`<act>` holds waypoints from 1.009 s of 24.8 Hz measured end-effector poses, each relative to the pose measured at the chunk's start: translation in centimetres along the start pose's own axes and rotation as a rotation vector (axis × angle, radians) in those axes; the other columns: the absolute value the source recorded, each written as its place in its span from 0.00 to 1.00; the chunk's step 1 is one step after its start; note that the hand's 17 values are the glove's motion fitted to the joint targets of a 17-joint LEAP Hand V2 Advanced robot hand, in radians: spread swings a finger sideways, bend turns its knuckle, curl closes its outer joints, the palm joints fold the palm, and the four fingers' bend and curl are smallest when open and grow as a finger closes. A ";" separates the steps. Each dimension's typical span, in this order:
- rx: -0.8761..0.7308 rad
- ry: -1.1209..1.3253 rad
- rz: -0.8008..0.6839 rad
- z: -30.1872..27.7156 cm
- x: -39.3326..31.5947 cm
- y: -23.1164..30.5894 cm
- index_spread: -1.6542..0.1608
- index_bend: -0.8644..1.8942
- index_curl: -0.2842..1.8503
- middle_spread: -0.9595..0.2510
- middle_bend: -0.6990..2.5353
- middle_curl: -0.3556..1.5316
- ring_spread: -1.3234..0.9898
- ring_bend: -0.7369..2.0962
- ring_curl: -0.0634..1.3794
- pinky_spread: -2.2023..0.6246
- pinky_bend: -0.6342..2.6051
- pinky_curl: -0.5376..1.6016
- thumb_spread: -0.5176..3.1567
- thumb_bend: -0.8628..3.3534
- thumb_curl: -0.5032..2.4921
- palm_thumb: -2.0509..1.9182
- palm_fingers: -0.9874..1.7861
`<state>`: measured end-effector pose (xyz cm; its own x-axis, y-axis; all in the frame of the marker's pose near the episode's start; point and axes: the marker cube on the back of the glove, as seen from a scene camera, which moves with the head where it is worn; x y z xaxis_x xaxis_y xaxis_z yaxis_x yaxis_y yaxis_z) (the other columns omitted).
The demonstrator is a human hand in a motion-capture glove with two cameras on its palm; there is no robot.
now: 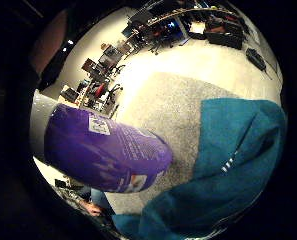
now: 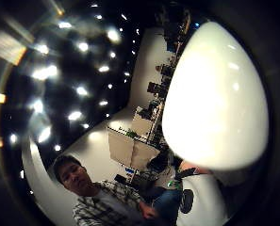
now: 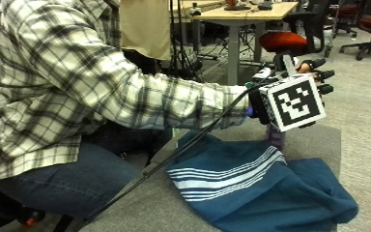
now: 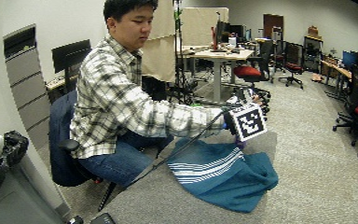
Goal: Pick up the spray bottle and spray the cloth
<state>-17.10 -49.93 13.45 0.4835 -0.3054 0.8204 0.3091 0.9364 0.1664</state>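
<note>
Gloved right hand (image 3: 288, 96) at the right of centre in the outside view holds a spray bottle (image 3: 276, 138) upright above the table (image 3: 140, 212), its fingers (image 3: 319, 75) curled round the upper part of the bottle; only the purple lower end of the bottle shows beneath the hand, raised off the grey surface. Directly under and in front of it, a teal cloth (image 3: 263, 193) with white stripes lies rumpled across the lower right of the frame. The person, seated at left in a plaid shirt (image 3: 76, 82) and jeans, reaches the right arm out level over the cloth. From the little-finger side of the palm, the bottle's purple label (image 1: 103, 150) fills the lower left, with the cloth (image 1: 228, 185) spread on the table to the lower right. From the thumb side, the bottle's white top (image 2: 215, 103) fills the right of the frame.
</note>
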 end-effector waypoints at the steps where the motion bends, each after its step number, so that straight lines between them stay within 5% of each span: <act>1: 0.003 0.005 0.003 -0.1 -0.1 0.0 0.71 0.34 0.30 0.70 0.28 0.41 0.54 0.39 0.35 0.82 0.35 0.44 0.32 0.19 0.38 0.72 0.38; 10: -0.069 0.338 0.073 -2.6 -1.8 3.1 0.71 0.37 0.28 0.71 0.27 0.38 0.57 0.36 0.27 0.84 0.34 0.40 0.35 0.19 0.35 0.68 0.35; 19: -0.057 1.056 0.214 -10.3 -7.0 12.9 0.70 0.39 0.29 0.71 0.25 0.35 0.61 0.36 0.26 0.85 0.35 0.39 0.40 0.19 0.33 0.64 0.34; 25: -0.102 1.186 0.230 -12.4 -10.8 19.9 0.68 0.40 0.29 0.70 0.27 0.34 0.62 0.36 0.26 0.85 0.33 0.39 0.42 0.19 0.32 0.62 0.36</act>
<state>-6.03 -30.13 1.15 0.9690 -0.1524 -0.1945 0.1544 0.9880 -0.0052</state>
